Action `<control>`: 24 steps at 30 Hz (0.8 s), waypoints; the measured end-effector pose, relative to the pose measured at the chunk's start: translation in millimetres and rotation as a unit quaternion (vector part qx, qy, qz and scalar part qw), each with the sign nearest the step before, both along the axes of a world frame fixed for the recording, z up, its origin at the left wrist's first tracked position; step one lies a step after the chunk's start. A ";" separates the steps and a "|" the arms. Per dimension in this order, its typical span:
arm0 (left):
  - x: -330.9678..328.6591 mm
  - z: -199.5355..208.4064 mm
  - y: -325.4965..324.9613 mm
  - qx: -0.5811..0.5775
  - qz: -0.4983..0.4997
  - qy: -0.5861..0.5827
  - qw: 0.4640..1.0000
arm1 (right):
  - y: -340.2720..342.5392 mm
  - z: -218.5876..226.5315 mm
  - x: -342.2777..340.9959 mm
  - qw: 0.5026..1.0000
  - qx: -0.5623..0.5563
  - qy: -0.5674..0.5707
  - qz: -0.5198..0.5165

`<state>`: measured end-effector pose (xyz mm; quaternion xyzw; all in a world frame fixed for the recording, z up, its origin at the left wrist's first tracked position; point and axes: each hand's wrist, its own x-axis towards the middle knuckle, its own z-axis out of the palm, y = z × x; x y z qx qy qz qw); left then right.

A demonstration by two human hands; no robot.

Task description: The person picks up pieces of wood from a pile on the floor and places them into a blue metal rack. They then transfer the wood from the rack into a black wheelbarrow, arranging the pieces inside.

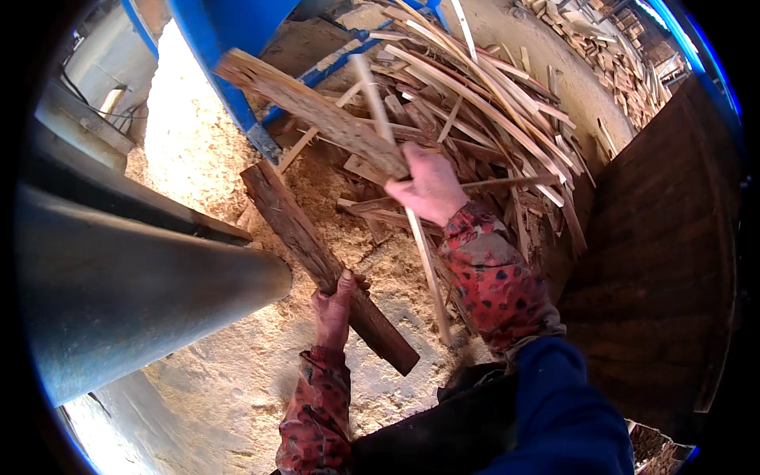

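First: Straight to the left hand point(332, 310), and what is being held there?

Second: A reddish-brown slab point(293, 228), rough along its edge and wrapped by the fingers past its middle, toward the near end! Its long axis is slanted from far left to near right, above the sawdust-strewn floor point(245, 380).

First: And the right hand point(430, 186)?

Second: Extended farther ahead, wrapped around the near right end of a paler slab point(317, 117). (Some blur there, so the exact finger placement cannot be told.) Nearly all of its length is pointed to the far left, its far part seen against the blue metal frame point(222, 39).

First: Are the two lined up, then?

Second: Not quite! Both are tilted the same way, but the paler one is laid flatter across the view, the darker one angled more steeply. A gap is seen between them, with the darker one placed on the near side.

First: Which hand is nearer the pile of offcuts point(483, 99)?

Second: The right, clearly, seen over the pile's near left part! The left is placed closer in, with the grey metal cylinder point(158, 277) off to its left. A thin pale strip point(428, 273) is lined up with the right hand; whether it is gripped too cannot be told.
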<state>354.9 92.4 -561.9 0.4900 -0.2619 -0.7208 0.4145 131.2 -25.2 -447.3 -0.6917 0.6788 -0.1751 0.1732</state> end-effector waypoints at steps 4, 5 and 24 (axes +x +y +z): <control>-5.8 -6.2 2.3 0.007 0.001 0.107 0.994 | 42.9 -9.2 41.0 0.973 0.106 -0.201 0.035; -15.1 10.4 3.4 0.008 0.036 0.166 0.985 | 55.2 -27.8 46.3 0.974 0.110 -0.189 0.055; -28.5 -49.6 29.0 0.202 0.053 0.095 0.973 | 69.1 -60.9 -150.1 0.957 0.029 0.274 -0.093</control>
